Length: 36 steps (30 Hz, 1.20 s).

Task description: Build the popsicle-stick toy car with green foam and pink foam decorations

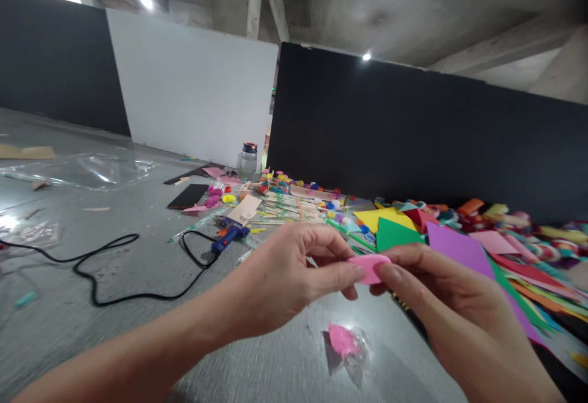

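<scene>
Between both hands is a flat, rounded piece of pink modelling clay, held above the grey table. The thumb and fingers of my left hand pinch its left edge. At its right edge, my right hand grips it between thumb and forefinger. Below the hands, a pink lump that looks like the same clay lies in a crumpled clear plastic wrapper on the table.
To the left lie a blue glue gun and a looping black cable. A dark phone-like slab, wooden sticks and a bottle are farther back. Coloured sheets, including a purple one, spread at right. Upright panels stand behind.
</scene>
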Tool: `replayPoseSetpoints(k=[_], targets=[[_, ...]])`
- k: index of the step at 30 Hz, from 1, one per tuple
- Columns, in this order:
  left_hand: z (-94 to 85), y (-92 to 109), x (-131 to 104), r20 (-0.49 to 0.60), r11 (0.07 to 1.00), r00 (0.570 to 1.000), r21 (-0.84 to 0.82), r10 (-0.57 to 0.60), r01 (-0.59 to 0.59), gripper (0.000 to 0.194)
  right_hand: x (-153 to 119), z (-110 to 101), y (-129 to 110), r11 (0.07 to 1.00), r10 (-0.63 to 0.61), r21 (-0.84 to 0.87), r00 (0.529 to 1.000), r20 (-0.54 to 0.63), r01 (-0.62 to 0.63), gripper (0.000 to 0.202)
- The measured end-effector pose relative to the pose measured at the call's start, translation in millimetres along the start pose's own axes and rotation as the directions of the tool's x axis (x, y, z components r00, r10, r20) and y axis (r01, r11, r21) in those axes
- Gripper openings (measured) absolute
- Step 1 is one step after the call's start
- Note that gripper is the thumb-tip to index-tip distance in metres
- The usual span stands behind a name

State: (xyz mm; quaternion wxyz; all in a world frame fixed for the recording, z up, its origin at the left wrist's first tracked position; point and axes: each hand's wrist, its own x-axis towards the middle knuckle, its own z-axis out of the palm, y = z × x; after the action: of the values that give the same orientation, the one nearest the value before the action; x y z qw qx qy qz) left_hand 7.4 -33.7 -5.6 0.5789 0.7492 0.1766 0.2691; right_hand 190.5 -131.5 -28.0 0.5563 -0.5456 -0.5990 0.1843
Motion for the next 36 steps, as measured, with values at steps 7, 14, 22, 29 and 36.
replayPoseSetpoints(k=[7,14,22,29,36], targets=[[-7.7,-5,5,0.083,0.997,0.994,-0.003,-0.074,0.075,0.028,7,2,8,0.983,0.042,0.178,0.998,0.049,-0.05,0.014],[-8.3,-16,17,0.046,0.986,0.994,-0.133,-0.096,0.101,0.035,14,0,18,0.992,-0.032,0.119,0.999,0.0,0.032,0.013],[-1.6,-14,11,-0.009,0.995,0.999,-0.089,-0.051,0.05,0.021,12,4,13,0.999,-0.046,0.012,0.999,-0.015,0.046,0.009],[-1.3,-16,10,0.008,0.997,0.999,-0.065,-0.049,0.049,0.021,7,8,7,1.0,-0.018,-0.019,1.0,-0.021,0.018,0.012],[-0.1,-19,12,-0.06,0.998,0.998,0.052,0.03,-0.027,0.023,18,2,18,0.995,0.033,0.092,0.998,0.046,-0.037,0.017]])
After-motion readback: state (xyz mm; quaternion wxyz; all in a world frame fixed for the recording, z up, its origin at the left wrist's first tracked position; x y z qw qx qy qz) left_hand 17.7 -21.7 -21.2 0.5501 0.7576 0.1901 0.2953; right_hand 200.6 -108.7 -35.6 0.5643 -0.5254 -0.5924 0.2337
